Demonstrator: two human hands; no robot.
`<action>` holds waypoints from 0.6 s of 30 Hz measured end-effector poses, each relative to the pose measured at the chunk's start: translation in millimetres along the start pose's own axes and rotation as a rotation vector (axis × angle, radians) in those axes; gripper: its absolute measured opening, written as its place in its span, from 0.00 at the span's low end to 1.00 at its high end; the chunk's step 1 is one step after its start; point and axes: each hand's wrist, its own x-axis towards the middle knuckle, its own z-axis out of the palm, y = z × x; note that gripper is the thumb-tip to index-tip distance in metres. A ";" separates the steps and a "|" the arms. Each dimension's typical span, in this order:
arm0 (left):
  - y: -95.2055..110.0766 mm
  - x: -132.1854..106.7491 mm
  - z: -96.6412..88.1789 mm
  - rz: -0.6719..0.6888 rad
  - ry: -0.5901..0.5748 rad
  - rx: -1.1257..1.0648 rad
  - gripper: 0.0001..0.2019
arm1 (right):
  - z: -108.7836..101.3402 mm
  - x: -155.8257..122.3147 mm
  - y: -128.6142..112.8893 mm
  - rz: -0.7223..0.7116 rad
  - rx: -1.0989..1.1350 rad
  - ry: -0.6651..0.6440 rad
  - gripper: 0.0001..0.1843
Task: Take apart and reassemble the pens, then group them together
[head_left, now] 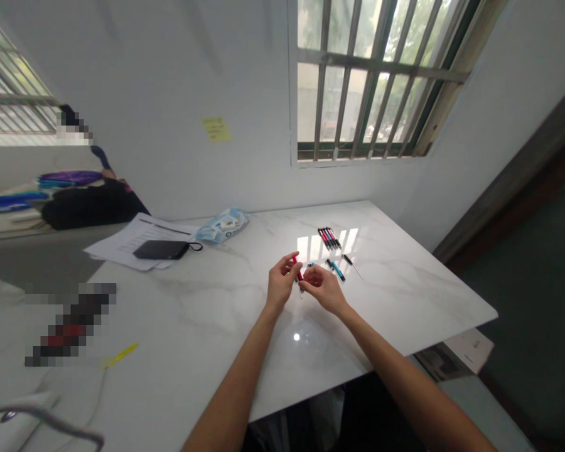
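Observation:
Both my hands meet over the middle of the white marble table (405, 295). My left hand (281, 282) pinches the upper end of a red pen (297, 268). My right hand (321, 287) is closed on the pen's lower end, fingers curled round it. Just beyond my right hand lie a teal pen (338, 270), a thin pen refill (353, 265) and a small teal piece (311, 264). Farther back a row of several red and black pens (328, 237) lies side by side.
At the back left of the table are a stack of papers (122, 245), a black pouch (162, 250) on them and a blue wipes packet (223, 226). A yellow strip (120, 355) lies near the left. A barred window (371, 75) is behind; the table's right edge drops off.

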 end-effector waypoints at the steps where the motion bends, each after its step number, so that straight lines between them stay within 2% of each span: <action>1: -0.5 1.5 -1.7 0.024 0.015 0.001 0.21 | 0.6 -0.1 0.5 0.005 0.010 0.014 0.11; 5: -2.1 4.9 -6.3 0.062 0.069 0.025 0.18 | -0.7 -1.0 3.4 0.010 0.016 0.032 0.10; 9: -5.7 5.6 -7.7 0.004 0.086 -0.003 0.19 | -9.2 -0.4 3.0 0.015 -0.008 0.041 0.09; 12: -6.9 6.1 -9.4 -0.053 0.083 -0.061 0.22 | -20.1 6.7 -2.1 0.019 -0.006 0.097 0.10; 14: -6.4 5.4 -10.0 -0.105 0.056 -0.099 0.23 | -28.2 15.1 -7.1 0.000 0.027 0.152 0.13; 18: -3.8 0.7 -5.6 -0.220 -0.075 -0.138 0.23 | -43.1 32.0 -14.2 -0.055 0.060 0.217 0.19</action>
